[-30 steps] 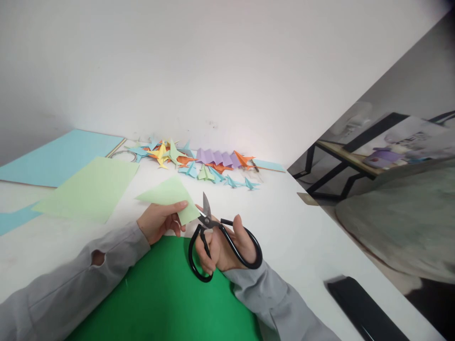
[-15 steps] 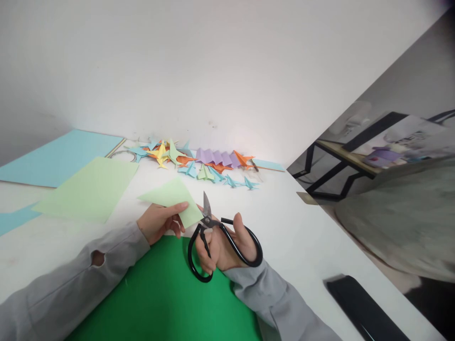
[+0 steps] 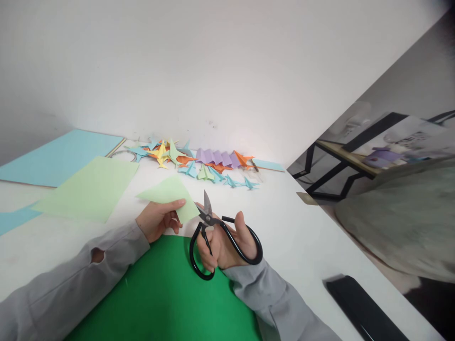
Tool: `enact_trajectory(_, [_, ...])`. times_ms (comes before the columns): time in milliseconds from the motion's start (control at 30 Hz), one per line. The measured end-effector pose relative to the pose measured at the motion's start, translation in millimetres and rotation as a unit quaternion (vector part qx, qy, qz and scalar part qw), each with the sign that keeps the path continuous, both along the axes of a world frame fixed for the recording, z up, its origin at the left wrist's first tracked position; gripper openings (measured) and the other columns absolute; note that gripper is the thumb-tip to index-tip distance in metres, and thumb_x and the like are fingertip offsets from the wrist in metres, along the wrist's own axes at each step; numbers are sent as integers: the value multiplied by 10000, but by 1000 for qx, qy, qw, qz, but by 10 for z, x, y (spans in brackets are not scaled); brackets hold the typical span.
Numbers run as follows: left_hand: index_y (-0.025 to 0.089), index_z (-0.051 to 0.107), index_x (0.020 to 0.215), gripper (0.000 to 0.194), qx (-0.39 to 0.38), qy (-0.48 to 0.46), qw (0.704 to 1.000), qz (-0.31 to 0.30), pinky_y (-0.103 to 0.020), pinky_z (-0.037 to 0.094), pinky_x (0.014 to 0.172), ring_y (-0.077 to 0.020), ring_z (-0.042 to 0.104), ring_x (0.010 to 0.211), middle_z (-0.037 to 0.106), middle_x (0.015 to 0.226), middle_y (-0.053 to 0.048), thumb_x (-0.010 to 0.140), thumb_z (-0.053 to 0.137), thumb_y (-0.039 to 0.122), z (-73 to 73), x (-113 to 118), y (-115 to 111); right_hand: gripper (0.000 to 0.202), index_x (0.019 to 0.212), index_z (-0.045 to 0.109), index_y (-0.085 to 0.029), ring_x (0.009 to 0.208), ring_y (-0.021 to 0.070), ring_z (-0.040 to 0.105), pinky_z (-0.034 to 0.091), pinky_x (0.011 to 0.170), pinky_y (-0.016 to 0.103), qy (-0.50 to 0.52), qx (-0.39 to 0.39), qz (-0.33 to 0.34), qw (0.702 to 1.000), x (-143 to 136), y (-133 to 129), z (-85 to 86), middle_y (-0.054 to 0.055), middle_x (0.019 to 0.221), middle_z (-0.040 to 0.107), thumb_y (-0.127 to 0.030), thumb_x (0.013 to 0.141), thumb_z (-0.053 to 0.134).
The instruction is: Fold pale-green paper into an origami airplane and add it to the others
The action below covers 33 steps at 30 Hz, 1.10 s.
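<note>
My left hand pinches a pale green piece of paper between thumb and fingers, just above the table. Black-handled scissors are in my right hand, whose fingers and thumb go through the loops. The blades stand apart, pointing up and left, close to the right corner of the paper. Whether a blade touches that corner is hard to tell. Beneath both hands lies a green sheet at the near edge.
Folded paper figures and a purple pleated strip lie along the wall. Large blue and pale green sheets are at the left. A black object sits front right. Beyond the table are a shelf and pale cloth.
The held paper and my left hand have shifted slightly up and left. The scissors have moved a little to the right, leaving the paper's corner nearer the blade tips.
</note>
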State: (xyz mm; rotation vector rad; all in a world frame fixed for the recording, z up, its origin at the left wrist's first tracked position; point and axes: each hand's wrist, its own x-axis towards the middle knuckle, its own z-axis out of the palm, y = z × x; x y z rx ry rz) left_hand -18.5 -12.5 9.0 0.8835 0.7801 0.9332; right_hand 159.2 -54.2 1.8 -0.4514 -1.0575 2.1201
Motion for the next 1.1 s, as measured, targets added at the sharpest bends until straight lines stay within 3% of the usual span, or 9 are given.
enact_trajectory(333, [60,664,901,318,3,44,998,-40,-198,419,320,-103,507,385,591,537,-41,692,643,298,32,-3,-21,819,1380,12,-209,388,134,462,373,413,285,11,-8,47,999,32,1,7,25,625,576,-705,733,-61])
enact_trajectory(567, [77,661,931,335,4,56,997,-61,-208,444,349,-115,528,423,593,543,-43,695,644,315,-12,-2,-19,808,1354,94,-203,385,138,457,365,413,282,18,-18,55,998,28,11,-1,22,606,570,-704,736,-53])
enact_trajectory(733, [77,655,929,342,13,44,998,-45,-207,442,336,-114,529,434,626,607,-64,709,624,337,-4,13,-23,883,1304,228,-139,381,141,443,359,412,286,15,-28,57,998,28,16,-6,31,582,558,-714,713,-88])
enact_trajectory(900, [64,649,936,329,5,28,999,-36,-207,436,323,-105,518,408,654,647,-91,718,610,307,6,11,-15,795,1338,123,-209,383,137,456,369,409,280,40,-25,51,998,31,20,-15,31,633,578,-697,739,-65])
enact_trajectory(1100, [63,639,974,344,10,32,999,-32,-213,440,325,-104,511,411,646,640,-77,715,613,288,20,16,-27,800,1355,74,-209,392,140,466,374,415,283,33,-29,47,998,29,14,-11,30,625,575,-693,736,-77])
